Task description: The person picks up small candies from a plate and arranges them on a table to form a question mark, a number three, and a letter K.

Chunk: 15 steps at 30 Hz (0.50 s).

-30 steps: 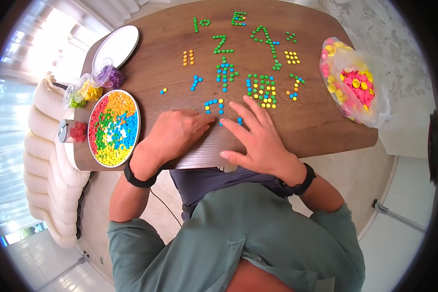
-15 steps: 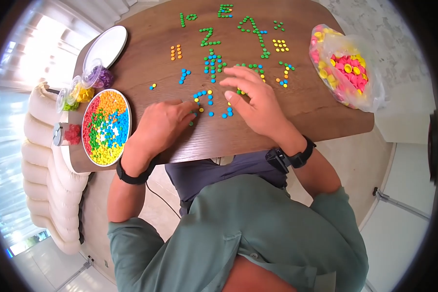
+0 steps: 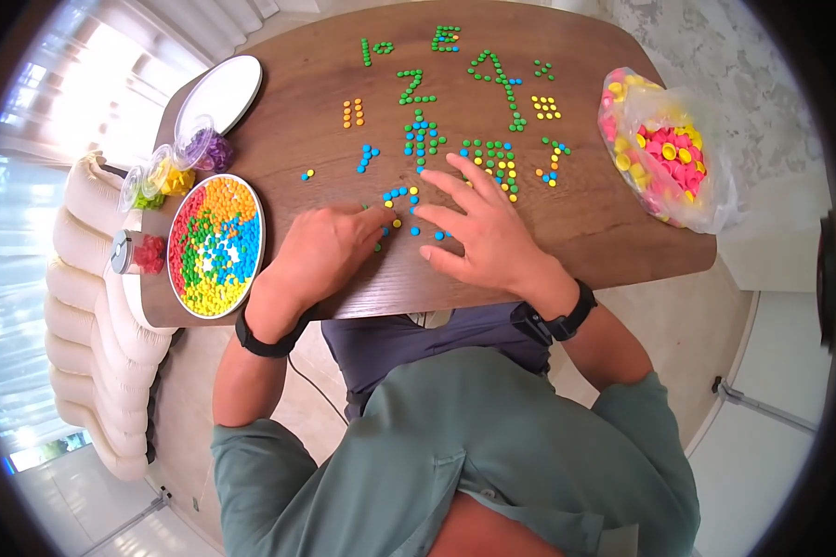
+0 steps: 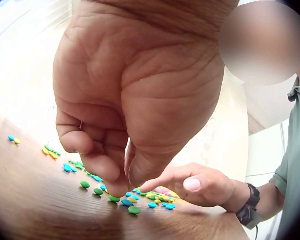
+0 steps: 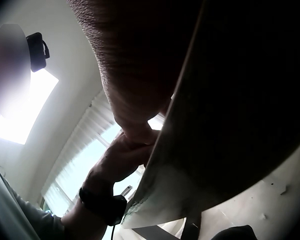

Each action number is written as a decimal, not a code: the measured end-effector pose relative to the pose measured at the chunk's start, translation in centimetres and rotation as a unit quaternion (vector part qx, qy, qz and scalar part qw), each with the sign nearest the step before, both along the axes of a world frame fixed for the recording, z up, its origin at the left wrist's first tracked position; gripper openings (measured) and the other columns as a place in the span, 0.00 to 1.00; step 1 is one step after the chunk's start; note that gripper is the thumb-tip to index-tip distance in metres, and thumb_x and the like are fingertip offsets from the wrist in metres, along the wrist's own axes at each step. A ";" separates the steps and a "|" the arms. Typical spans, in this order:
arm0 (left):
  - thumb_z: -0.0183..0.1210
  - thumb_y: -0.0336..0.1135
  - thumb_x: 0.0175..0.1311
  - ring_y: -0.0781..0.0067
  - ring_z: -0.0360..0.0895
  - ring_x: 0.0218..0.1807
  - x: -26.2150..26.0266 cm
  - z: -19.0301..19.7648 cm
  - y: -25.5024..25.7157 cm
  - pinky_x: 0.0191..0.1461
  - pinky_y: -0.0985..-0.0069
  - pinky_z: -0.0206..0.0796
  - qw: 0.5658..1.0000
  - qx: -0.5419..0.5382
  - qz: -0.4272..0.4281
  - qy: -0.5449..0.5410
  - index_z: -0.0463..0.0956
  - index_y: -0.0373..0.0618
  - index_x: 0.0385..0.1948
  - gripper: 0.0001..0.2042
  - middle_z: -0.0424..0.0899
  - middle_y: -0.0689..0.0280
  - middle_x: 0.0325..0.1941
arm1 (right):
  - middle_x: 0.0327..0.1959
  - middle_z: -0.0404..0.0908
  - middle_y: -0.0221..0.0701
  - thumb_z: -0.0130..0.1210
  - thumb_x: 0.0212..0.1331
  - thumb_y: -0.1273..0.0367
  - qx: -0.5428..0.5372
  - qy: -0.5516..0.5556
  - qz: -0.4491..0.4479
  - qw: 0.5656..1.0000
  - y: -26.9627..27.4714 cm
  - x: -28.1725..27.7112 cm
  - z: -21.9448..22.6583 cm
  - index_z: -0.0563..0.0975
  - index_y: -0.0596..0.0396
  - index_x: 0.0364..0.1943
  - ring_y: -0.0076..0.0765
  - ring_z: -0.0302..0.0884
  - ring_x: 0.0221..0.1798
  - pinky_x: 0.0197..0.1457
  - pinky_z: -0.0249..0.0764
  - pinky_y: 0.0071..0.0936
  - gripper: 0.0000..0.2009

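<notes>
In the head view, small round candies form figures on the brown table. My left hand point(image 3: 330, 251) is low at the left of an arch of blue candies point(image 3: 401, 192). The left wrist view shows its fingers curled, with thumb and fingertips together at a green candy point(image 4: 114, 199) in a short slanting row of green candies point(image 4: 98, 191); the fingertips hide part of the contact. My right hand point(image 3: 497, 237) is spread to the right of the arch, its fingertips close to blue candies point(image 3: 439, 236). Whether they touch any cannot be told.
An oval plate of sorted candies point(image 3: 215, 290) and an emptier white plate point(image 3: 237, 88) lie at the left, beside small tubs point(image 3: 209, 153) and a red jar point(image 3: 149, 253). A clear bag of pink and yellow pieces point(image 3: 673, 162) is at the right.
Since half a second ago my right hand has drawn nearer the table's front edge, uncovering part of the green-and-yellow figure. My left hand stays beside the arch. The head view has shifted slightly.
</notes>
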<state>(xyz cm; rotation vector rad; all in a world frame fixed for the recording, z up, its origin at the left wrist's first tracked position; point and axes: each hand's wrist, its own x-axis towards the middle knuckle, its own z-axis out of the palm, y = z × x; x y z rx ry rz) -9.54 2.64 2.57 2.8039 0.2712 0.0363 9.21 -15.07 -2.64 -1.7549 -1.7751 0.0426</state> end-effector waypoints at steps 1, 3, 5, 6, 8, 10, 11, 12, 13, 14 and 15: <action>0.61 0.33 0.68 0.49 0.84 0.36 0.0 0.0 0.0 0.40 0.56 0.76 1.000 0.001 0.001 0.003 0.82 0.47 0.50 0.11 0.84 0.56 0.33 | 0.73 0.70 0.39 0.66 0.59 0.55 0.000 -0.001 0.001 1.000 0.0 -0.1 0.0 0.84 0.49 0.54 0.59 0.55 0.80 0.78 0.60 0.56 0.22; 0.61 0.33 0.68 0.49 0.84 0.36 -0.1 0.2 -0.3 0.40 0.56 0.76 1.000 -0.003 0.004 0.000 0.81 0.48 0.51 0.12 0.84 0.56 0.32 | 0.74 0.69 0.39 0.66 0.59 0.51 -0.013 -0.017 -0.001 1.000 0.0 -0.2 0.2 0.84 0.48 0.56 0.60 0.54 0.80 0.78 0.59 0.58 0.24; 0.61 0.33 0.68 0.49 0.84 0.35 -0.1 0.3 -0.5 0.40 0.56 0.76 1.000 -0.008 0.007 -0.001 0.81 0.48 0.52 0.13 0.84 0.56 0.32 | 0.74 0.69 0.39 0.66 0.60 0.50 -0.017 -0.024 0.000 1.000 0.1 -0.2 0.2 0.83 0.48 0.57 0.60 0.54 0.80 0.78 0.59 0.58 0.25; 0.61 0.33 0.68 0.49 0.84 0.35 -0.1 0.3 -0.6 0.40 0.55 0.76 1.000 -0.008 0.009 0.006 0.81 0.48 0.53 0.13 0.84 0.56 0.32 | 0.74 0.68 0.39 0.66 0.60 0.49 -0.022 -0.030 0.000 0.999 0.1 -0.2 0.2 0.83 0.48 0.57 0.60 0.54 0.80 0.78 0.58 0.59 0.26; 0.60 0.33 0.69 0.48 0.84 0.35 -0.2 0.2 -0.6 0.40 0.55 0.76 1.000 -0.009 0.011 0.013 0.80 0.49 0.54 0.14 0.85 0.56 0.32 | 0.74 0.68 0.40 0.65 0.60 0.48 -0.027 -0.031 -0.003 0.999 0.1 -0.3 0.2 0.83 0.48 0.58 0.61 0.54 0.80 0.78 0.58 0.59 0.27; 0.60 0.34 0.69 0.49 0.85 0.36 -0.3 0.0 -0.6 0.41 0.55 0.76 1.000 -0.015 0.009 0.022 0.81 0.49 0.54 0.13 0.86 0.55 0.33 | 0.75 0.68 0.40 0.65 0.60 0.48 -0.033 -0.032 -0.006 0.999 0.1 -0.3 0.2 0.82 0.48 0.58 0.61 0.54 0.80 0.78 0.58 0.59 0.27; 0.60 0.34 0.69 0.49 0.85 0.36 -0.3 0.1 -0.6 0.41 0.55 0.76 1.000 -0.015 0.009 0.022 0.81 0.49 0.54 0.13 0.86 0.55 0.33 | 0.75 0.67 0.40 0.65 0.60 0.48 -0.033 -0.031 -0.010 0.999 0.1 -0.3 0.1 0.82 0.48 0.59 0.61 0.53 0.81 0.78 0.58 0.59 0.27; 0.60 0.34 0.69 0.49 0.85 0.37 -0.3 0.1 -0.6 0.41 0.55 0.76 1.000 -0.012 0.010 0.021 0.81 0.49 0.54 0.13 0.86 0.55 0.33 | 0.75 0.67 0.40 0.65 0.60 0.47 -0.034 -0.030 -0.014 0.999 0.0 -0.3 0.1 0.82 0.48 0.59 0.62 0.53 0.81 0.78 0.58 0.59 0.28; 0.60 0.34 0.69 0.49 0.85 0.37 -0.4 0.1 -0.6 0.42 0.54 0.76 1.000 -0.010 0.010 0.021 0.81 0.49 0.54 0.13 0.86 0.55 0.33 | 0.75 0.67 0.40 0.65 0.60 0.47 -0.034 -0.030 -0.014 0.999 0.0 -0.2 0.1 0.82 0.48 0.59 0.62 0.53 0.81 0.78 0.58 0.59 0.28; 0.60 0.34 0.69 0.49 0.85 0.37 -0.4 0.2 -0.6 0.42 0.54 0.76 1.000 -0.010 0.010 0.021 0.81 0.49 0.54 0.13 0.86 0.55 0.33 | 0.75 0.67 0.41 0.65 0.60 0.47 -0.034 -0.029 -0.014 0.999 0.0 -0.2 0.1 0.82 0.48 0.59 0.62 0.53 0.81 0.78 0.58 0.59 0.28; 0.60 0.34 0.69 0.48 0.85 0.37 -0.4 0.2 -0.6 0.42 0.54 0.76 1.000 -0.010 0.010 0.021 0.81 0.49 0.54 0.13 0.86 0.55 0.33 | 0.75 0.67 0.41 0.65 0.60 0.47 -0.034 -0.027 -0.013 0.999 0.0 -0.2 0.1 0.82 0.48 0.60 0.62 0.53 0.81 0.78 0.58 0.59 0.28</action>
